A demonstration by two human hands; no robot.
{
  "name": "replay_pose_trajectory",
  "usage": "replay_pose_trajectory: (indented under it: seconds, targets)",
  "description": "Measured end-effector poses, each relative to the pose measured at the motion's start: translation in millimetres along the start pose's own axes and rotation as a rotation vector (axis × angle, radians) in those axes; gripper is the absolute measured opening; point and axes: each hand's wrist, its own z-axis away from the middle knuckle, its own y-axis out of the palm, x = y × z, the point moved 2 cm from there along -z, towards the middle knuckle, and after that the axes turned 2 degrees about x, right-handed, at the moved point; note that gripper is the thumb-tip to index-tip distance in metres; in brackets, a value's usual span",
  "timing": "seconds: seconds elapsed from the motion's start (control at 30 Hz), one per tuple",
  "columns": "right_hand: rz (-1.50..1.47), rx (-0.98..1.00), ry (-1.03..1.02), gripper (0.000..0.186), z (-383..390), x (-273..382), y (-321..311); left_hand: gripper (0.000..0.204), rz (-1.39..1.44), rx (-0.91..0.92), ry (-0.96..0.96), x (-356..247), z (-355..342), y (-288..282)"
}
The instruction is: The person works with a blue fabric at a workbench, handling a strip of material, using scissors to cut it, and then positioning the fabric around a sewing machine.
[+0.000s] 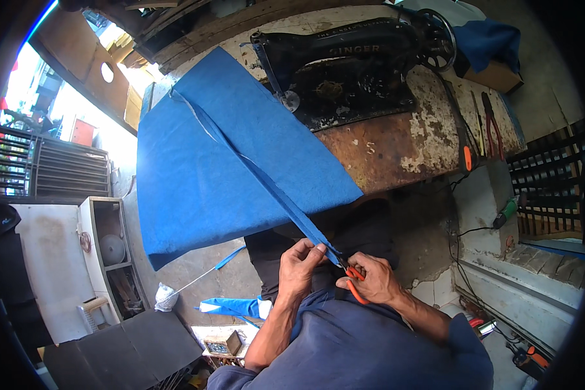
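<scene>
A long narrow blue fabric strip [273, 192] runs diagonally over a large blue fabric piece [195, 188] that lies at the table's left end and hangs over its front edge. My left hand [296, 270] pinches the strip's near end between thumb and fingers. My right hand [377, 279] is closed on orange-handled scissors [355, 281], whose dark blades are at the strip, just right of my left fingers.
A black sewing machine [335, 71] stands on the worn wooden table [383, 159]. Red pliers [491, 120] and an orange-tipped tool [467, 158] lie to its right. Cables hang at the right. A white cabinet [104, 260], string ball [166, 298] and blue scraps [231, 307] are at lower left.
</scene>
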Motion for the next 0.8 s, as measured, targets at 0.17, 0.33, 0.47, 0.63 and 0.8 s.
replay_pose_trajectory:
  seconds: [0.17, 0.33, 0.47, 0.63, 0.8]
  targets:
    - [-0.053, -0.002, -0.013, 0.047, 2, -2, 0, 0.014, -0.038, -0.007, 0.004, 3, 1, -3]
    - [-0.063, -0.015, -0.041, 0.047, 2, -2, 2, 0.018, -0.124, -0.008, -0.003, 1, 5, -2]
    - [-0.060, -0.012, -0.046, 0.047, 0, -1, 3, 0.019, -0.181, -0.024, 0.008, -3, 7, -2]
    - [-0.080, -0.005, -0.033, 0.048, 0, -1, 4, 0.013, -0.310, -0.024, -0.079, -4, 9, -4]
    - [-0.044, 0.007, -0.017, 0.048, -2, -1, 5, 0.013, -0.250, 0.014, -0.060, -6, 11, -3]
